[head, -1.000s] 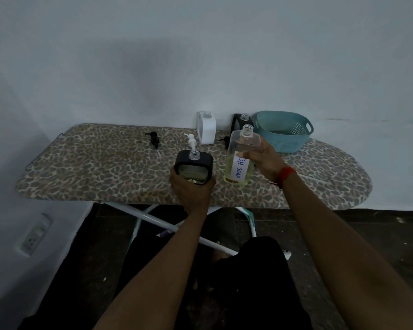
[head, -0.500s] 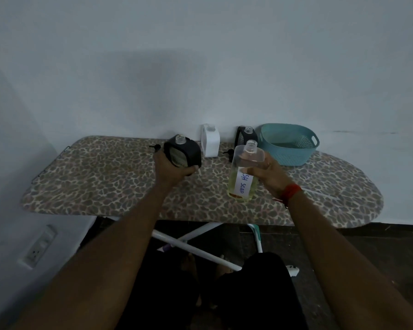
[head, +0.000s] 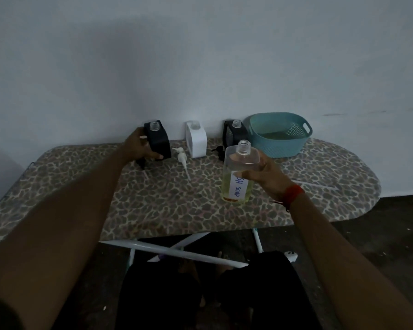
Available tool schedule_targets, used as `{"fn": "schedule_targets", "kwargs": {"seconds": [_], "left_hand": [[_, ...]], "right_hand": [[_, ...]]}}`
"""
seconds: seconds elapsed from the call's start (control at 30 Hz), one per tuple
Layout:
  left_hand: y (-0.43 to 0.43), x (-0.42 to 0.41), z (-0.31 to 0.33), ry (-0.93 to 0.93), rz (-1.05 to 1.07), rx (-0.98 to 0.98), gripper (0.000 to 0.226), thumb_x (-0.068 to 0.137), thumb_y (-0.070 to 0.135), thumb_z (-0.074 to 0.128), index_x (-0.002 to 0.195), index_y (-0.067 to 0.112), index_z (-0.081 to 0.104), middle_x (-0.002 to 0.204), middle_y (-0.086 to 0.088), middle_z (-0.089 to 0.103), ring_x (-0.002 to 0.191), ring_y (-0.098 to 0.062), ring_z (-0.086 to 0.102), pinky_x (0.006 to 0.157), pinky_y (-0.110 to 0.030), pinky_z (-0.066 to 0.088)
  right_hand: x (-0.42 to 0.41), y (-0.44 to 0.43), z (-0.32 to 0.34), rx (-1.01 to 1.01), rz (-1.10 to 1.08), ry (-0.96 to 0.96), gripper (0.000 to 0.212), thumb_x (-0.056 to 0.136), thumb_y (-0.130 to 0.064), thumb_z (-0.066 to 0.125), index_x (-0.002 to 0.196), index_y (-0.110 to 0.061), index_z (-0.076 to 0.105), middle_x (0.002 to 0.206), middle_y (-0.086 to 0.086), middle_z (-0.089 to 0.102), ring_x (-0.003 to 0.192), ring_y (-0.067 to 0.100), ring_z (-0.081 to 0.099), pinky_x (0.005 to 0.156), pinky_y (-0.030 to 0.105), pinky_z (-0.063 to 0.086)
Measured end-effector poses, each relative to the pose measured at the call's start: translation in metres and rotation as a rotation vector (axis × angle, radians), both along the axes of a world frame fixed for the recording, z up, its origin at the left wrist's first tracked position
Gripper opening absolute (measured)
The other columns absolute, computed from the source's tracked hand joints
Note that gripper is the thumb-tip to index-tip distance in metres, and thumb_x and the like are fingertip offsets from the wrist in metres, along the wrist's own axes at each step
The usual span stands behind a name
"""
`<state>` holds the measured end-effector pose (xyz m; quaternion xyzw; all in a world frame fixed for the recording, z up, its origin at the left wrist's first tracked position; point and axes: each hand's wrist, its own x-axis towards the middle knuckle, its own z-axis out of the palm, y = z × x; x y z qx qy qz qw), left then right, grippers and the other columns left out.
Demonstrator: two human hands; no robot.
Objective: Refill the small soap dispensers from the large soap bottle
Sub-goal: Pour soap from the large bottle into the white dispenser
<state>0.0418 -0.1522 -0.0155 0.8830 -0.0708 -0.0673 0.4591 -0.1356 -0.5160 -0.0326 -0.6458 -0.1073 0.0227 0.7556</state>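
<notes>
– Since every neck is open, am I right that the pumps lying loose on the ironing board (head: 320, 177) are just parked there so pouring is easy?

– Pretty much, from where I'm standing. The white pump (head: 183, 160) lies flat in front of the white dispenser (head: 196, 142). A black pump (head: 218, 150) sits beside the second black dispenser (head: 235, 134), next to the teal basket (head: 279, 139).

The left hand (head: 138, 148) has its fingers (head: 141, 139) curled round the black dispenser (head: 157, 141) at the far edge by the wall. It looks a bit tilted, and I can't tell if it's touching the cover or just above it.

– And the big one?

– The large soap bottle (head: 239, 172) is upright near the middle, uncapped, with yellowish soap in the lower part. The right hand (head: 265, 177) is wrapped round it from the side, thumb on the label.

My guess is it's held upright so nothing spills between pours. The black one seems headed for the row by the wall, so maybe the white one's next.
</notes>
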Motion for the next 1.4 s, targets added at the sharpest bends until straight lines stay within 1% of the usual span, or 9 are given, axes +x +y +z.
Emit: {"fn": "schedule_targets", "kwargs": {"seconds": [0.37,0.6,0.77,0.87,0.93,1.0,1.17,1.33,1.4], "left_hand": [[0.021,0.024,-0.018,0.078,-0.038,0.032,0.107,0.06,0.002,0.091,0.149,0.013,0.034,0.153,-0.007,0.041,0.139,-0.028,0.041,0.109,-0.048,0.041],[0.024,0.019,-0.011,-0.006,-0.088,0.183,0.114,0.06,0.019,0.094,0.153,0.019,0.029,0.158,-0.003,0.034,0.144,-0.025,0.033,0.116,-0.049,0.033],[0.024,-0.001,-0.006,0.025,0.107,0.044,0.125,0.065,0.021,0.091,0.158,0.013,0.007,0.164,-0.004,0.018,0.146,-0.023,0.028,0.108,-0.03,0.033],[0.006,-0.028,0.0,-0.261,0.311,-0.181,0.114,0.069,0.029,0.089,0.156,0.013,0.017,0.158,-0.007,0.031,0.142,-0.022,0.034,0.113,-0.036,0.036],[-0.016,-0.051,0.002,-0.514,0.347,-0.224,0.096,0.073,0.037,0.086,0.149,0.015,0.033,0.147,-0.005,0.046,0.131,-0.018,0.047,0.103,-0.028,0.044],[-0.047,-0.067,0.003,-0.631,0.332,-0.231,0.082,0.074,0.04,0.085,0.141,0.014,0.044,0.136,-0.004,0.055,0.121,-0.013,0.054,0.097,-0.021,0.046],[-0.125,-0.07,-0.007,-0.309,0.193,-0.041,0.09,0.076,0.037,0.083,0.145,0.005,0.037,0.144,-0.013,0.046,0.127,-0.025,0.05,0.104,-0.037,0.045],[-0.171,-0.053,-0.019,-0.056,0.35,-0.06,0.083,0.072,0.041,0.084,0.134,0.004,0.044,0.131,-0.013,0.056,0.119,-0.03,0.057,0.093,-0.04,0.051],[-0.183,-0.045,-0.018,-0.022,0.438,-0.062,0.08,0.068,0.043,0.084,0.129,0.007,0.046,0.125,-0.011,0.059,0.112,-0.03,0.06,0.09,-0.044,0.054]], "right_hand": [[0.001,0.001,0.0,0.005,0.018,-0.044,0.057,0.081,0.0,0.074,0.127,-0.03,0.063,0.129,0.005,0.067,0.118,0.022,0.065,0.088,0.026,0.055],[0.002,-0.001,-0.002,0.014,0.031,-0.044,0.057,0.081,-0.003,0.074,0.131,-0.027,0.061,0.131,0.005,0.065,0.12,0.023,0.063,0.088,0.026,0.054],[0.004,-0.002,-0.003,-0.025,0.024,-0.026,0.058,0.083,0.003,0.071,0.135,-0.019,0.057,0.132,0.008,0.065,0.121,0.027,0.063,0.089,0.03,0.055],[0.002,-0.002,-0.002,-0.029,0.016,-0.016,0.059,0.083,0.006,0.071,0.135,-0.018,0.056,0.131,0.009,0.065,0.12,0.027,0.063,0.09,0.032,0.055],[0.002,-0.002,-0.001,-0.042,0.011,-0.016,0.059,0.084,0.006,0.07,0.137,-0.015,0.054,0.131,0.009,0.066,0.12,0.027,0.063,0.09,0.034,0.056],[0.001,-0.001,-0.001,-0.055,0.008,-0.019,0.06,0.084,0.005,0.07,0.138,-0.013,0.052,0.13,0.01,0.066,0.119,0.028,0.064,0.092,0.037,0.056],[-0.001,0.0,-0.002,-0.047,-0.021,-0.033,0.059,0.084,0.008,0.069,0.137,-0.012,0.053,0.128,0.011,0.067,0.117,0.029,0.065,0.088,0.033,0.056],[0.001,0.0,-0.007,-0.018,-0.029,-0.051,0.058,0.082,0.004,0.072,0.129,-0.026,0.061,0.128,0.007,0.068,0.116,0.026,0.065,0.086,0.029,0.056],[0.004,-0.002,-0.01,-0.02,-0.034,-0.053,0.058,0.082,0.003,0.072,0.132,-0.023,0.059,0.129,0.007,0.067,0.118,0.027,0.065,0.087,0.029,0.055]]}}
